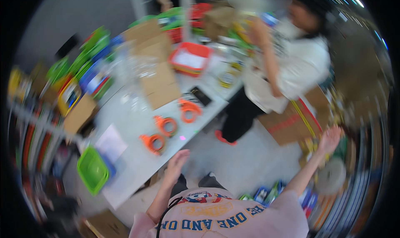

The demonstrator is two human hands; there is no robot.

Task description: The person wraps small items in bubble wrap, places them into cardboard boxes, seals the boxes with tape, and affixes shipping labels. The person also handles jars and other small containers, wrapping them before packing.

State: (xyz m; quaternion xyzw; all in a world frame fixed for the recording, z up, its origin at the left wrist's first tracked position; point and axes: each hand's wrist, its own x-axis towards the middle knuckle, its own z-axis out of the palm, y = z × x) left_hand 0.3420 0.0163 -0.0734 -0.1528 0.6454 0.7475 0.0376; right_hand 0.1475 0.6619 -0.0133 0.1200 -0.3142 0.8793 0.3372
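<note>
My left hand (178, 161) hovers by the near edge of the white table (125, 171), fingers stretched out and holding nothing. Closest to it are three orange tape dispensers (146, 140) lying in a slanting row along that edge. A black phone (201, 95) rests just beyond them. Far out to the right reaches my right hand (330, 139), slightly blurred, its fingers extended and no object visible in it. It is nearest to a large cardboard box (287, 127) and some yellow items (310, 148) on the floor.
A green basket (92, 169) sits at the table's left end. Flattened cardboard (160, 86) and red baskets (191, 46) lie farther back. A co-worker in a white shirt (302, 61) stands at the table's right side. Shelving (371, 163) lines the right.
</note>
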